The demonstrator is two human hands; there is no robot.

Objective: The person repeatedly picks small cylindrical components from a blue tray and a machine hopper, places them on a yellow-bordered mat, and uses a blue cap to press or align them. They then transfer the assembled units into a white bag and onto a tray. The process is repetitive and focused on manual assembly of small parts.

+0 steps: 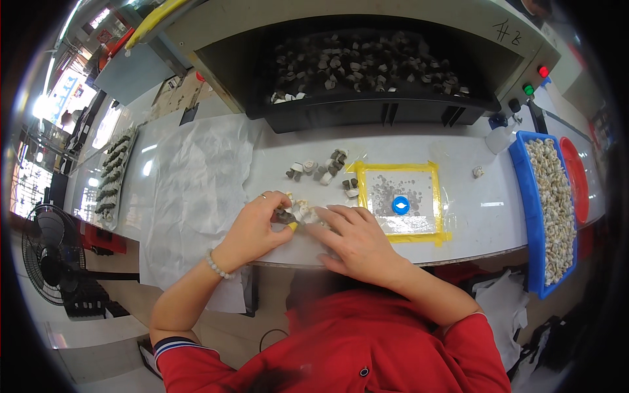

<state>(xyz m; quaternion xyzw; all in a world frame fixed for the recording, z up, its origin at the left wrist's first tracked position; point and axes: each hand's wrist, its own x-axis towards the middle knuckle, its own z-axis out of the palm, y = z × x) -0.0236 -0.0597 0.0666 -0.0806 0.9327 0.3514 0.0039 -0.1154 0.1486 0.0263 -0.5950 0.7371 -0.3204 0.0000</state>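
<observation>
Both my hands are low over the white table, around a loose group of small white-and-cream parts [303,211]. My left hand [257,226] has its thumb and fingers curled round a small grey-and-white part [283,214], its thumb tip wrapped in yellow. Just right of the group, my right hand [359,243] holds nothing I can see; its fingers are stretched and apart, the tips close to the white parts. Beyond the hands lie several more grey-and-white parts [333,166]. One small pair [350,188] sits against the yellow-taped square.
A yellow-taped square [436,196] bears a round blue-and-white item [401,205]. A black bin [373,111] of parts stands at the back under a machine hood. At right is a blue tray [529,216] full of cream parts; white paper [196,177] covers the left.
</observation>
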